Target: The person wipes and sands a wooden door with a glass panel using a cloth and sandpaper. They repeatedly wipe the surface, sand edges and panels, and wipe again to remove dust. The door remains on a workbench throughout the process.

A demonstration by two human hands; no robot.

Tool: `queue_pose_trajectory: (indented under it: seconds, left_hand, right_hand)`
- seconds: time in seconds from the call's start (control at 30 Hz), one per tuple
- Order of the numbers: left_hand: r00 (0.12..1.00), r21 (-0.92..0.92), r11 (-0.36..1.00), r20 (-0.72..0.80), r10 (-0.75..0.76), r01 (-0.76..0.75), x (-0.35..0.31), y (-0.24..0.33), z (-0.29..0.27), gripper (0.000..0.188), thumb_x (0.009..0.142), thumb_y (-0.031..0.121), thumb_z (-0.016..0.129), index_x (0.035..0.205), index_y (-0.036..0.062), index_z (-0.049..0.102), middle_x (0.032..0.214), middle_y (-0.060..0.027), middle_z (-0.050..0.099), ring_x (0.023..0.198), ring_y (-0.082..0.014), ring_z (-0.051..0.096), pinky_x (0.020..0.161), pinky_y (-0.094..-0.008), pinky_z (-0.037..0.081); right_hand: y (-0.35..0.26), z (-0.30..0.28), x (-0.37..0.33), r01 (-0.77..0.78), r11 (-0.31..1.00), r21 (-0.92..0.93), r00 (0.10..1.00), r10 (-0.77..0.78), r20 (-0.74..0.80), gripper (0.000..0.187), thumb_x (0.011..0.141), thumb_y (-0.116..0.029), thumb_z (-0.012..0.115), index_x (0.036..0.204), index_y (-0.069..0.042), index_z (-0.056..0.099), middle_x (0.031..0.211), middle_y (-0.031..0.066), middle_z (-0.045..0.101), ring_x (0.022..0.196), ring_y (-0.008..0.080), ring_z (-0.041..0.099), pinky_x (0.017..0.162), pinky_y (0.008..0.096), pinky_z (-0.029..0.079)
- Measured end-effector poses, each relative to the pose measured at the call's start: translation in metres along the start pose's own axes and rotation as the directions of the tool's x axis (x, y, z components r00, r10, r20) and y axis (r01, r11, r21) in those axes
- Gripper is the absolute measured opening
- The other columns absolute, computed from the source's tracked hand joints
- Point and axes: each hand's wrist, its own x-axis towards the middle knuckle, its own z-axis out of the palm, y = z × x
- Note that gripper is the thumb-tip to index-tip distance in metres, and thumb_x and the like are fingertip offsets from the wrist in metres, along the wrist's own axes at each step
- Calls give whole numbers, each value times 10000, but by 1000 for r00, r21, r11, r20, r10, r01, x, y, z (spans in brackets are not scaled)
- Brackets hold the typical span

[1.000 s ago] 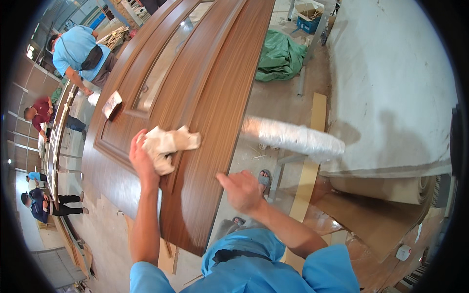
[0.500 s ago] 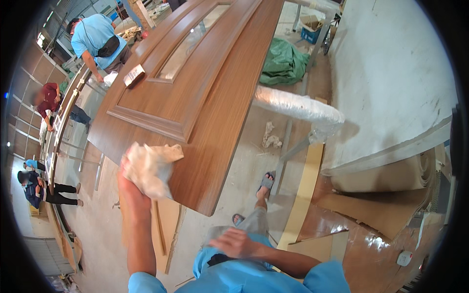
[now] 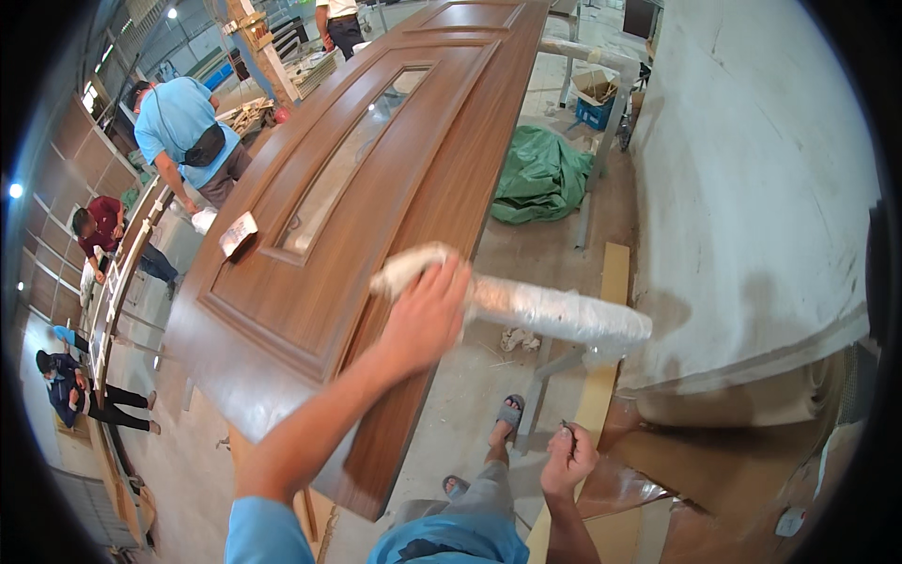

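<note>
A brown wood-grain door panel (image 3: 310, 350) with raised mouldings and a narrow glass inset lies flat in front of me. My left hand (image 3: 427, 315) reaches across it to the right-hand part and presses a crumpled cream cloth (image 3: 411, 266) against the surface. The fingers are closed over the cloth, which is slightly blurred. On the door's left part rests a small box-like piece with a pale printed face (image 3: 238, 233). My right hand (image 3: 569, 459) is held up right of the door, its fingers pinched round a small dark thing too small to name.
A plastic-wrapped support arm (image 3: 564, 312) sticks out from under the door toward the white wall (image 3: 742, 207). Green sheeting (image 3: 542, 176) lies on the floor beyond it. Rolled brown sheet material (image 3: 742, 414) lies at right. A person in blue (image 3: 183, 122) stands at the door's left.
My left hand has swept the cloth from the door's near left corner to its right side. My right hand has moved right, away from my body, and is now closed. The view has shifted.
</note>
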Motion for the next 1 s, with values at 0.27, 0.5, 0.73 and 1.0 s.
queue_pose_trajectory:
  seconds: [0.27, 0.5, 0.73, 1.0]
  left_hand:
    - [937, 300, 906, -274, -217, 298, 304, -79, 84, 310, 913, 191, 559, 1172, 26, 595, 1233, -147, 613, 1201, -310, 572, 997, -472, 464]
    - [967, 144, 980, -233, -98, 134, 71, 5, 28, 533, 848, 137, 574, 1316, -119, 557, 1433, -245, 519, 1319, -345, 505, 1148, -465, 369]
    - [831, 217, 808, -31, -556, 548, -258, 155, -47, 410, 919, 147, 686, 1327, 145, 646, 1426, -80, 603, 1287, -229, 598, 1091, -421, 501]
    - [-532, -513, -304, -385, -754, 802, -425, 164, -42, 277, 934, 53, 550, 1178, 14, 675, 912, -118, 704, 756, -255, 654, 677, -347, 508]
  right_hand:
    - [12, 51, 130, 43, 990, -133, 992, -59, -112, 238, 1024, -147, 510, 916, 39, 614, 637, 38, 542, 594, 118, 507, 580, 283, 420]
    - [16, 79, 213, -60, 998, 32, 995, 57, 82, 300, 1078, -157, 478, 808, -26, 469, 653, 7, 416, 651, 117, 421, 661, 300, 401]
    - [5, 95, 217, -25, 990, -139, 973, 56, 224, 297, 1080, -165, 498, 822, -18, 486, 673, 10, 416, 650, 120, 424, 708, 294, 437]
    - [-32, 133, 219, 1, 977, 212, 905, -91, 416, 215, 1079, -163, 480, 1022, 25, 567, 716, 34, 510, 677, 122, 488, 660, 267, 442]
